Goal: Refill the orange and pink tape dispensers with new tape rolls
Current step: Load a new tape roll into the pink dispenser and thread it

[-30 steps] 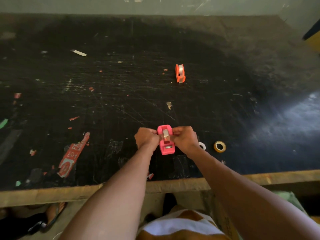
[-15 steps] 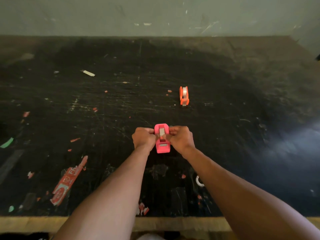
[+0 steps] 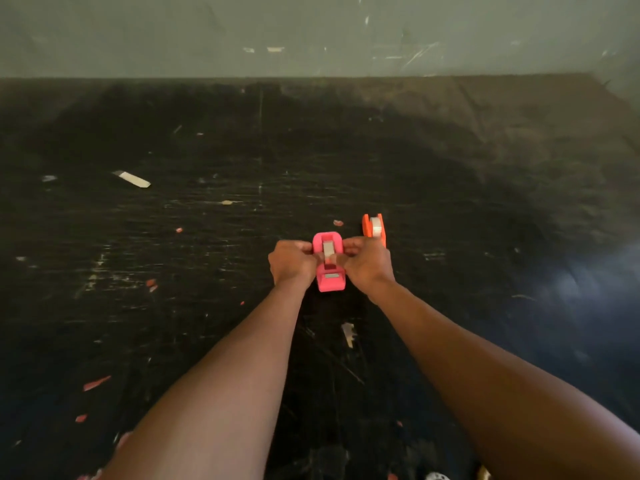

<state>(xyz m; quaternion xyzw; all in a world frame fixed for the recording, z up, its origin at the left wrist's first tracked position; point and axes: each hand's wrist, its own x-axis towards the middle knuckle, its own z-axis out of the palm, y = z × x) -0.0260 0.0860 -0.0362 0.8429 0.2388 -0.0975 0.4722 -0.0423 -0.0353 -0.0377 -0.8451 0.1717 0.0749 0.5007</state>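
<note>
While both the left hand [image 3: 292, 261] and right hand [image 3: 367, 263] grip it, the pink dispenser [image 3: 329, 261] shows a whitish tape roll [image 3: 327, 251]

From my feed this looks like a rough workshop or craft space, not a home or an office. The bench [image 3: 485, 174] is a broad black slab, heavily scratched and scuffed pale in streaks, and its far right corner is worn to brown. Bits of litter lie on it: a white strip [image 3: 131, 179], red scraps [image 3: 96, 382] and a torn pale shred [image 3: 348, 334]. Behind it stands a bare grey-green wall [image 3: 156, 36], marked and chipped. The tools I see are small ones: a pink tape dispenser [image 3: 329, 271] and, near it, an orange tape dispenser [image 3: 374, 227].
</note>
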